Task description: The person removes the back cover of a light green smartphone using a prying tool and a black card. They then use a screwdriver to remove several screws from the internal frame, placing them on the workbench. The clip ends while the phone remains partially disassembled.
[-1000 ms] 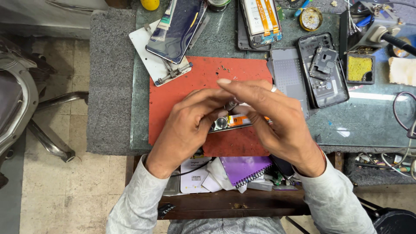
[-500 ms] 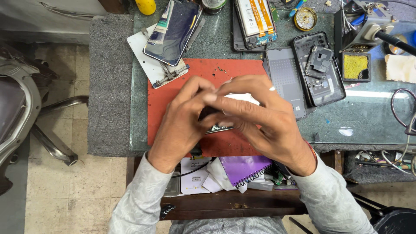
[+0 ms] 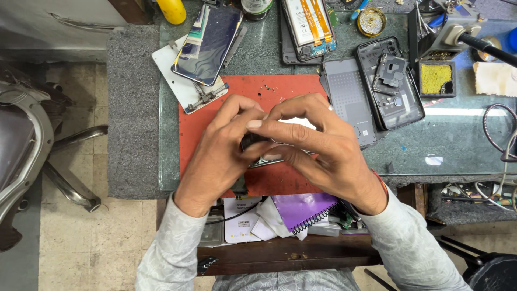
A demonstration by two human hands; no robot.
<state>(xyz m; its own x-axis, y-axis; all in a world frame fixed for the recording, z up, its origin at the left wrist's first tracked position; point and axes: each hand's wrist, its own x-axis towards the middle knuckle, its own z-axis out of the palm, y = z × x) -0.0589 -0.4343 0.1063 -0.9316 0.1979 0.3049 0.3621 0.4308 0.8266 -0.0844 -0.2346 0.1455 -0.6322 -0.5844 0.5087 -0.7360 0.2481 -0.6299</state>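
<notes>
Both hands' grip, left hand (image 3: pixel 218 153), right hand (image 3: pixel 318 153), pinching one phone part (image 3: pixel 266 160), one red mat (image 3: pixel 204 124)

Over a red work mat (image 3: pixel 204 108) on the table (image 3: pixel 463 145), the left hand (image 3: pixel 215 156) and right hand (image 3: pixel 323 151) close together in a shared grip on a small, mostly hidden phone part (image 3: pixel 264 159). Loose screws (image 3: pixel 266 87) lie above; opened phone backs (image 3: pixel 390 81) and a yellow sponge (image 3: pixel 435 78) sit right.

Green glass tabletop (image 3: pixel 463 140): dark cracked phone screen (image 3: pixel 207 43) on white plate, yellow sponge tray (image 3: pixel 437 78), purple spiral notebook (image 3: pixel 301 209) below the edge.
</notes>
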